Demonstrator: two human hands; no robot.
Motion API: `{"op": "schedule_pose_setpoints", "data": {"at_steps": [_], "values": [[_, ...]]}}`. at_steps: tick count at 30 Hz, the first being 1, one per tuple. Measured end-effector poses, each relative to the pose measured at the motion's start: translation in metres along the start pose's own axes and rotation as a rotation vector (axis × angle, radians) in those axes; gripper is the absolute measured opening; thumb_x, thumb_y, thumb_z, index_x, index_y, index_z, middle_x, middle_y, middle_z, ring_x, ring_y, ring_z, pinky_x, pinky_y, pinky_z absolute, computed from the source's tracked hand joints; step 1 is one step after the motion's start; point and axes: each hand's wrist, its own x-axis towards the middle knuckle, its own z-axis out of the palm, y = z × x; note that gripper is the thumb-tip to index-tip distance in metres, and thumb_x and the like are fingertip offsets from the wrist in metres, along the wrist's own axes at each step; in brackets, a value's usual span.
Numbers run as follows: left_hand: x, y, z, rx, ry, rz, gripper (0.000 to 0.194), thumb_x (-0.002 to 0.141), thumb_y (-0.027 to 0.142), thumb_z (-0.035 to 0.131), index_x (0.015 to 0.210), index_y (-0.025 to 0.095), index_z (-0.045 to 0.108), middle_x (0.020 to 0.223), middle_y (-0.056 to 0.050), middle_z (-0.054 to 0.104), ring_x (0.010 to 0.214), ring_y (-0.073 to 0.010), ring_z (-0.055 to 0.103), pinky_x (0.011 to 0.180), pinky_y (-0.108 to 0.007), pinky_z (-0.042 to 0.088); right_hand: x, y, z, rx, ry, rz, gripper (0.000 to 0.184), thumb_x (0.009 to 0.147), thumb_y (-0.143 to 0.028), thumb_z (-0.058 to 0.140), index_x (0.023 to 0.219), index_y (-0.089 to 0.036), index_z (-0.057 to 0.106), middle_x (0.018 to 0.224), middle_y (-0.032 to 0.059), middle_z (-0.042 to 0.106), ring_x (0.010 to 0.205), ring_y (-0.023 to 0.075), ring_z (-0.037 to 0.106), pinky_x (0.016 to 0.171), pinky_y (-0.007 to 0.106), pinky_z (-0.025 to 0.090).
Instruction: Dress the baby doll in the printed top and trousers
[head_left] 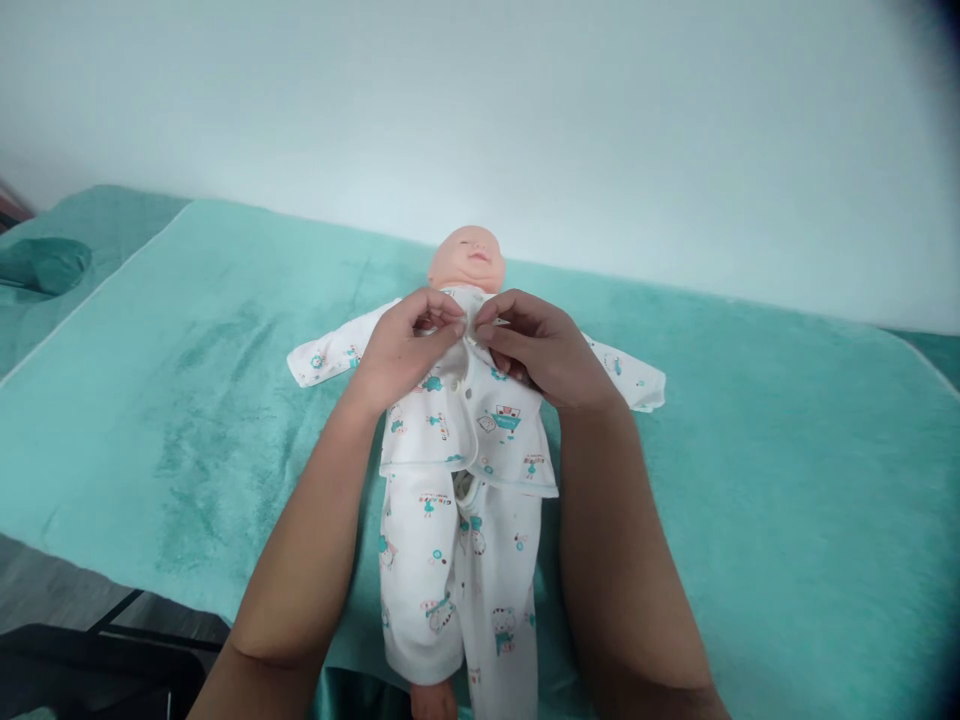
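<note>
A baby doll [466, 258] lies face up, its head away from me, dressed in a white printed jacket [504, 440] and matching trousers [422, 590]. At the top of the jacket's front opening, my left hand [411, 345] pinches one edge of the cloth between thumb and fingers. Just across from it, my right hand [541, 345] pinches the other edge. Between the fingertips the cloth is partly hidden. Lower on the front, small round snap fasteners show, and the jacket's edges lie close together there. Both sleeves stretch out sideways.
A green plush cover [750, 520] spreads over the table under the doll. Behind it rises a pale wall [480, 110]. A face hole [45, 265] is at the far left, and a dark chair-like object [97, 670] stands at the lower left.
</note>
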Motion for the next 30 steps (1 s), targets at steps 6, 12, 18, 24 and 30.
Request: {"op": "schedule_pose_setpoints", "data": {"at_steps": [6,12,18,24,30], "values": [[-0.008,0.018,-0.019,0.022,-0.006,-0.036,0.013,0.086,0.032,0.070,0.088,0.020,0.069,0.078,0.001,0.065,0.070,-0.0109,0.057,0.065,-0.025,0.044,-0.029,-0.029,0.011,-0.255,0.061,-0.019,0.025,0.092,-0.042,0.066,0.080,-0.022,0.058,0.063,-0.0054,0.049,0.055,0.0087,0.041,0.051,0.025,0.030],[-0.013,0.032,-0.032,0.170,-0.466,-0.172,0.021,0.084,0.040,0.071,0.087,0.019,0.072,0.069,0.001,0.060,0.064,-0.0110,0.054,0.055,-0.023,0.038,-0.065,-0.048,0.031,-0.815,-0.033,0.094,0.013,0.089,-0.028,0.059,0.078,-0.022,0.058,0.074,-0.0025,0.061,0.064,0.0123,0.050,0.058,0.027,0.032],[-0.010,0.034,-0.030,0.307,-0.578,-0.127,0.013,0.081,0.032,0.071,0.087,0.022,0.074,0.087,0.000,0.069,0.077,-0.0127,0.060,0.065,-0.024,0.045,-0.074,-0.031,0.057,-1.116,0.132,0.086,0.009,0.086,-0.024,0.060,0.094,-0.021,0.057,0.099,0.0018,0.066,0.068,0.0133,0.052,0.058,0.029,0.025],[-0.009,0.032,-0.030,0.281,-0.596,-0.141,0.013,0.082,0.033,0.071,0.082,0.020,0.072,0.080,0.000,0.067,0.073,-0.0116,0.059,0.064,-0.024,0.045,-0.073,-0.030,0.077,-1.232,0.240,0.153,0.012,0.091,-0.018,0.050,0.099,-0.020,0.058,0.101,0.0054,0.065,0.074,0.0162,0.057,0.057,0.032,0.019],[-0.012,0.034,-0.035,0.058,-0.640,-0.202,0.016,0.084,0.033,0.073,0.085,0.018,0.071,0.075,-0.001,0.069,0.070,-0.0119,0.063,0.063,-0.024,0.049,-0.070,-0.030,0.054,-0.972,0.145,0.030,0.015,0.088,-0.022,0.054,0.074,-0.021,0.049,0.075,-0.0008,0.057,0.063,0.0123,0.042,0.059,0.030,0.023]]}}
